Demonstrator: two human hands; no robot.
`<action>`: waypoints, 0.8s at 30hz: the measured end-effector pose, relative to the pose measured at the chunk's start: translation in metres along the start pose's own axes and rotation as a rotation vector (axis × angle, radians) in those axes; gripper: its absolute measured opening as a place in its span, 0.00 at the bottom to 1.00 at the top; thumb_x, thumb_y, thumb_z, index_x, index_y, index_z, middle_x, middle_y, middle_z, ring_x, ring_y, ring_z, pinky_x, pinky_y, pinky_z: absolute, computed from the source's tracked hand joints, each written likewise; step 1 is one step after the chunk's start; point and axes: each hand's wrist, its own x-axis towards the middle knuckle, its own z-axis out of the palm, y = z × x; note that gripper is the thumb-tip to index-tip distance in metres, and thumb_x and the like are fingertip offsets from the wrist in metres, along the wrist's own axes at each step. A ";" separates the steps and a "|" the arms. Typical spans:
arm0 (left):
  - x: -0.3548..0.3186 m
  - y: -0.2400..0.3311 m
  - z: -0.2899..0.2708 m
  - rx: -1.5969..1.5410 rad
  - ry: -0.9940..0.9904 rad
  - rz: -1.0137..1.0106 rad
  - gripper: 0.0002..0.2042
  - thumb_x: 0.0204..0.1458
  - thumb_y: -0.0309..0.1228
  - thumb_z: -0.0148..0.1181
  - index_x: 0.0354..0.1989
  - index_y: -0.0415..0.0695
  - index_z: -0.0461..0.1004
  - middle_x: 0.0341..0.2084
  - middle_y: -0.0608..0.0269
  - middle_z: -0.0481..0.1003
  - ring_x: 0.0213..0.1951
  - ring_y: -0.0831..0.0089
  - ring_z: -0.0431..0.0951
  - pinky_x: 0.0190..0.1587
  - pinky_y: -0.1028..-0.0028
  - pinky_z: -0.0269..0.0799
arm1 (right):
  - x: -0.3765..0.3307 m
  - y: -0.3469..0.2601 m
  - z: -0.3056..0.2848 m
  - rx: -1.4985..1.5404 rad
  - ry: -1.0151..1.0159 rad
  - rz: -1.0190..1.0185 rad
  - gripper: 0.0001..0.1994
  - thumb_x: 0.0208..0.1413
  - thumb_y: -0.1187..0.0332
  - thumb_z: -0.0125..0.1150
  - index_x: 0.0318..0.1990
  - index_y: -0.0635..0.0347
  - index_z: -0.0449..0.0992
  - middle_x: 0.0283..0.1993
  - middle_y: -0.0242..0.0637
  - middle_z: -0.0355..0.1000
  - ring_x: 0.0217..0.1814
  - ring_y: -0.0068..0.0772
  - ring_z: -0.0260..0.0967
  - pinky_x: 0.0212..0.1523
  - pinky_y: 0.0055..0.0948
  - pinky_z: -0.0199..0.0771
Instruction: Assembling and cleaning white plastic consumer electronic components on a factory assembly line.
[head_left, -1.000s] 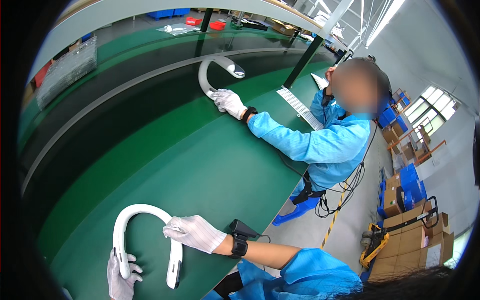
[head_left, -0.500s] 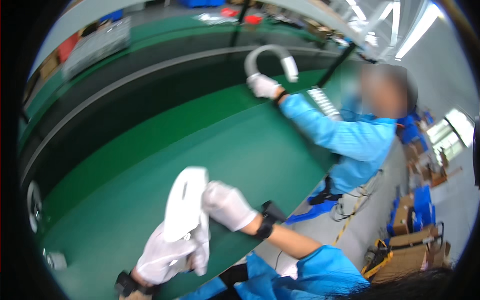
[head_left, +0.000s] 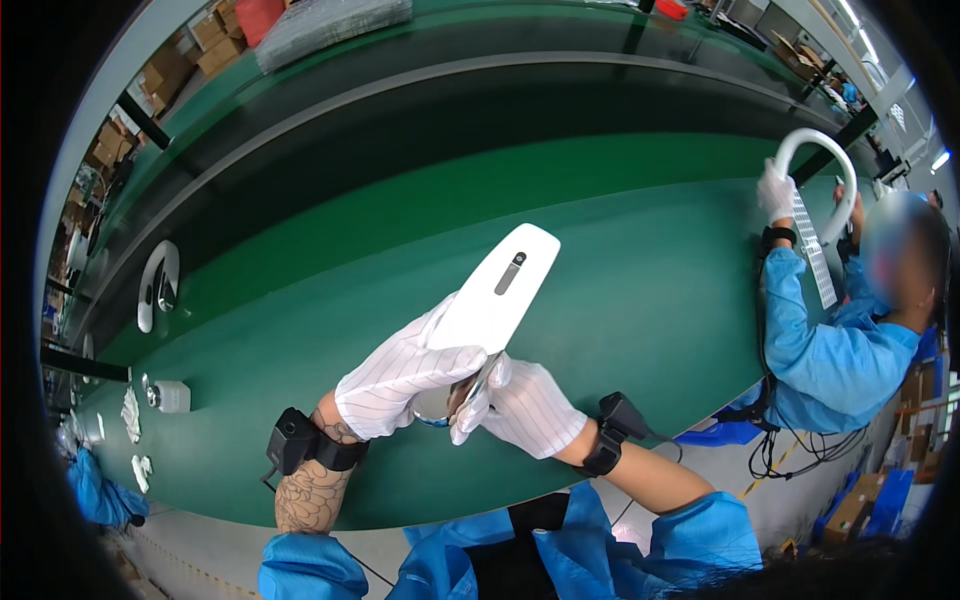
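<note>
My left hand [head_left: 400,375], in a white striped glove, is closed around the lower part of a long white rounded device [head_left: 497,285]. On its upper face are a small dark round spot and a grey strip. Below the white body a shiny, mirror-like part [head_left: 435,408] shows between my hands. My right hand [head_left: 528,405], gloved the same way, pinches the edge of that shiny part with closed fingers. The device tilts up and away to the right over the green work table [head_left: 640,300]. My fingers hide its lower end.
At right a co-worker in blue [head_left: 830,350] holds a white curved tube [head_left: 850,190]. A white curved piece [head_left: 152,285] lies far left, near a small translucent bottle [head_left: 172,396] and white cloths [head_left: 131,415]. A dark conveyor belt [head_left: 420,130] runs behind the table.
My view has swung, so the co-worker now appears farther right. The white device has tilted rightward, its face turned up; my right hand now grips its shiny lower part.
</note>
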 end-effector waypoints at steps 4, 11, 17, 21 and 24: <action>-0.009 0.004 0.006 -0.185 -0.038 -0.026 0.38 0.60 0.37 0.70 0.73 0.37 0.57 0.37 0.50 0.78 0.23 0.66 0.78 0.20 0.68 0.73 | 0.023 0.039 -0.018 -0.317 0.091 -0.023 0.07 0.56 0.66 0.68 0.38 0.58 0.80 0.32 0.42 0.75 0.32 0.47 0.77 0.31 0.44 0.80; -0.029 -0.036 -0.022 0.050 0.022 0.082 0.44 0.58 0.40 0.74 0.78 0.42 0.53 0.39 0.53 0.78 0.26 0.67 0.80 0.27 0.67 0.77 | 0.003 0.000 0.017 -0.080 -0.017 -0.060 0.07 0.52 0.67 0.69 0.34 0.59 0.78 0.32 0.43 0.75 0.32 0.46 0.77 0.30 0.43 0.79; -0.030 -0.029 -0.017 -0.034 -0.038 -0.038 0.37 0.54 0.39 0.77 0.68 0.39 0.64 0.38 0.55 0.78 0.28 0.68 0.81 0.28 0.68 0.78 | 0.020 0.021 0.007 -0.164 0.127 -0.019 0.06 0.55 0.69 0.69 0.31 0.57 0.78 0.27 0.39 0.73 0.28 0.46 0.76 0.27 0.41 0.78; -0.029 -0.025 -0.014 -0.135 -0.079 -0.031 0.35 0.56 0.33 0.74 0.67 0.40 0.60 0.36 0.55 0.77 0.26 0.68 0.81 0.26 0.70 0.77 | 0.052 0.044 -0.007 -0.325 0.275 -0.043 0.08 0.56 0.67 0.69 0.29 0.58 0.77 0.24 0.42 0.72 0.26 0.48 0.76 0.25 0.41 0.77; -0.029 -0.026 -0.012 -0.143 -0.046 -0.045 0.34 0.57 0.28 0.71 0.68 0.41 0.57 0.36 0.56 0.76 0.26 0.70 0.80 0.27 0.71 0.78 | 0.046 0.042 0.008 -0.326 0.211 -0.006 0.08 0.53 0.67 0.70 0.33 0.62 0.78 0.29 0.46 0.75 0.27 0.48 0.77 0.27 0.41 0.79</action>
